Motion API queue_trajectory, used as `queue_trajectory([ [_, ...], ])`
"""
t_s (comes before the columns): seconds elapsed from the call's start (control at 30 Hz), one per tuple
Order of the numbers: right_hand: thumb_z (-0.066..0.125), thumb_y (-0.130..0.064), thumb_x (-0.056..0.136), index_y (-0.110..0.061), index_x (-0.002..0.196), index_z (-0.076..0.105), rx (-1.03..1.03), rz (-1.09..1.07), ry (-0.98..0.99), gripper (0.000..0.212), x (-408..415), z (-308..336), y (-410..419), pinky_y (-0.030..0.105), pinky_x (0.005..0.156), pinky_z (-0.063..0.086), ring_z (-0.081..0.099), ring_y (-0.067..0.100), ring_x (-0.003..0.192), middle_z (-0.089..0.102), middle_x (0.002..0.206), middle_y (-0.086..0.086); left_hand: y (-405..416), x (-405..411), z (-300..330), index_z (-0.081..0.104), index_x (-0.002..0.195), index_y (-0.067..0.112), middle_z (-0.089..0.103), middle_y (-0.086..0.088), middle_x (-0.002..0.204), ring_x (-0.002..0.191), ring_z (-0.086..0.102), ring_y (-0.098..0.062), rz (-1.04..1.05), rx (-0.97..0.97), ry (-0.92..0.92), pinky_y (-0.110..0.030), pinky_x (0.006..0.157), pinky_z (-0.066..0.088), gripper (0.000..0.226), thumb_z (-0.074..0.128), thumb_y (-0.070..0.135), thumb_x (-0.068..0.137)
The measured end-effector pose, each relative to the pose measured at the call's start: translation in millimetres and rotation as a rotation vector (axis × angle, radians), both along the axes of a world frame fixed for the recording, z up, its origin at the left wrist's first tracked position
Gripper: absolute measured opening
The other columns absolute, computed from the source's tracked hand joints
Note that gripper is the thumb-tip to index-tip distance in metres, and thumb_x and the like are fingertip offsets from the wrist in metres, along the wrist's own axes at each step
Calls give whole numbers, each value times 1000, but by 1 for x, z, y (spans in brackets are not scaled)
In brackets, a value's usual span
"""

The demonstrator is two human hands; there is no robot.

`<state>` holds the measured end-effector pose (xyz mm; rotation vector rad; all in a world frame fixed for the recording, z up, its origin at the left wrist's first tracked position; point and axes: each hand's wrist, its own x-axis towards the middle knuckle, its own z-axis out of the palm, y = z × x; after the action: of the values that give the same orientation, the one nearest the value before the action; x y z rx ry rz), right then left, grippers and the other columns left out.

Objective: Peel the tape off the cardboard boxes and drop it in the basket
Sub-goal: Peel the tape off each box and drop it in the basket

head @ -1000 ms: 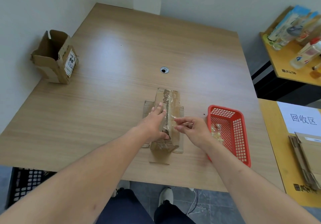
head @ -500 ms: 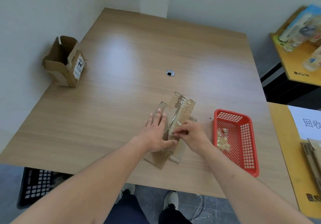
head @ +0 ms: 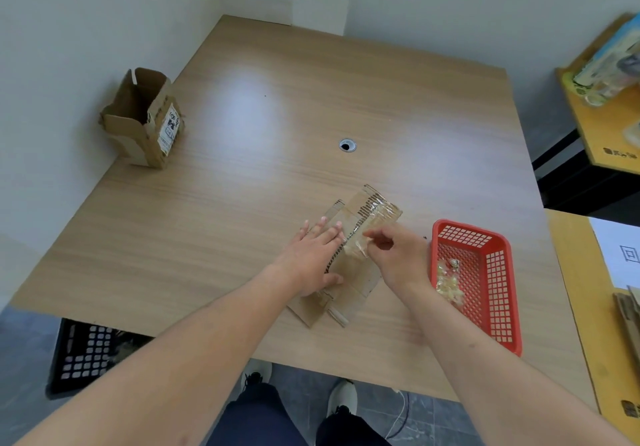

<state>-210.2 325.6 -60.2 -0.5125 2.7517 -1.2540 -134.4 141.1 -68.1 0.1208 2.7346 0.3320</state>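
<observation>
A flattened cardboard box [head: 353,283] lies near the front edge of the wooden table [head: 242,175], angled to the right. My left hand [head: 313,258] presses flat on its left side with straight fingers. My right hand [head: 398,255] pinches a strip of clear tape [head: 360,241] that runs along the box's middle and lifts off it. To the right stands the red basket [head: 498,307], with crumpled tape pieces [head: 448,281] inside.
An open upright cardboard box [head: 145,116] with a label stands at the table's far left edge. A cable hole [head: 347,145] sits mid-table. A yellow side table [head: 595,307] with paper and flat cardboard is at the right; a black crate [head: 83,359] on the floor.
The flattened box has turned clockwise to lean right. My right hand went down to the tape, pinched it, and has now pulled it up off the cardboard. The left hand keeps pressing.
</observation>
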Motion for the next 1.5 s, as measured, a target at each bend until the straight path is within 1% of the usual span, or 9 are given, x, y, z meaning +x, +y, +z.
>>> queue_trajectory([
  [0.1, 69, 9, 74, -17, 94, 79, 212, 269, 263, 33, 0, 0, -5, 28, 72, 50, 65, 21, 83, 72, 88, 1, 4, 2, -1, 7, 163, 14, -6, 0, 171, 157, -5, -22, -8, 33, 25, -44, 127, -3, 91, 58, 51, 98],
  [0.23, 68, 5, 75, -19, 105, 79, 277, 515, 165, 40, 0, -1, -6, 38, 72, 55, 68, 25, 82, 75, 87, 2, 5, 3, -1, 8, 163, 14, -8, 0, 171, 157, -6, -21, 10, 61, -8, -41, 127, 0, 87, 57, 48, 100],
  [0.43, 78, -1, 78, -20, 105, 81, 96, 339, -231, 33, -2, 1, -6, 31, 88, 59, 73, 3, 84, 79, 91, -8, 3, 4, -2, 7, 164, 16, -13, 2, 170, 157, -10, -19, 11, 69, -40, -43, 127, 2, 85, 53, 50, 101],
  [0.6, 85, -14, 76, -29, 102, 79, 164, 169, -121, 30, 12, -7, -20, 26, 72, 53, 64, 8, 67, 61, 94, -7, 2, 4, -4, 5, 164, 16, -14, 3, 170, 157, -11, -18, 10, 82, -41, -43, 127, 1, 86, 53, 51, 101],
  [0.7, 84, -26, 81, -28, 104, 80, 231, 98, -115, 24, 15, -11, -23, 30, 78, 51, 57, 12, 77, 51, 89, -7, 0, 5, -7, 4, 164, 16, -15, 3, 170, 156, -12, -18, 13, 90, -31, -42, 127, 0, 87, 52, 51, 101],
  [0.93, 66, -29, 96, -24, 97, 69, 462, 197, -10, 6, 7, -4, -28, 31, 78, 42, 60, 21, 97, 61, 100, -4, -12, 3, -8, 2, 164, 19, -15, 5, 170, 156, -12, -14, -58, 59, -20, -44, 127, -5, 89, 50, 58, 100],
  [1.13, 65, -22, 97, -21, 90, 62, 403, -13, -77, 7, -22, 10, -22, 37, 77, 47, 63, 28, 93, 71, 91, 2, -26, -12, 5, 7, 163, 17, -5, -1, 171, 157, -2, -20, -159, -23, -13, -45, 127, -4, 92, 58, 54, 97],
  [1.33, 70, -11, 90, -22, 112, 75, 340, 39, 51, 25, -19, 10, -27, 38, 77, 54, 67, 25, 87, 74, 92, 3, -19, -19, 6, 14, 163, 27, -6, -7, 171, 157, -2, -28, -157, 35, -62, -42, 127, 0, 86, 66, 43, 96],
  [1.5, 58, 1, 85, -8, 89, 74, 505, 388, 65, 18, -13, 4, -29, 43, 71, 51, 64, 33, 86, 67, 91, 7, -21, -18, 4, 13, 163, 25, -11, -5, 170, 157, -6, -27, -140, 73, -89, -38, 126, 1, 84, 64, 40, 98],
])
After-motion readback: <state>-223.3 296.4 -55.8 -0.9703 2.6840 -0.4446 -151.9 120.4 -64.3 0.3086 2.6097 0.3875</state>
